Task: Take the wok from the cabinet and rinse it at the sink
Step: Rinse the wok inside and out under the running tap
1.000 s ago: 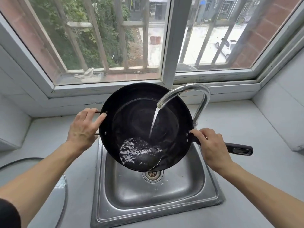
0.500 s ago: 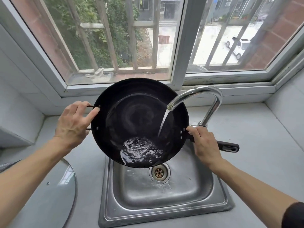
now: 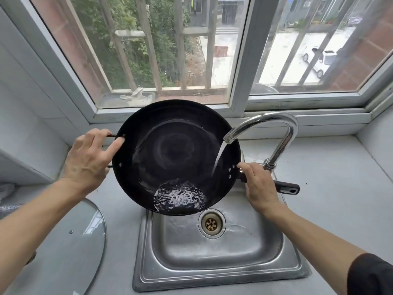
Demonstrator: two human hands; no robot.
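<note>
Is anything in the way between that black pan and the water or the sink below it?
Nothing visible. The wok hangs tilted over the sink, held by the left hand and right hand, and the tap already pours straight into it.

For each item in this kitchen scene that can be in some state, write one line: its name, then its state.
Tap: running, stream falling into the wok.
Wok: tilted over the sink, water pooled at its low edge.
Left hand: holds the wok's loop handle.
Right hand: grips the long handle.
Sink: wet, drain unplugged.
Glass lid: lying on the counter.
</note>
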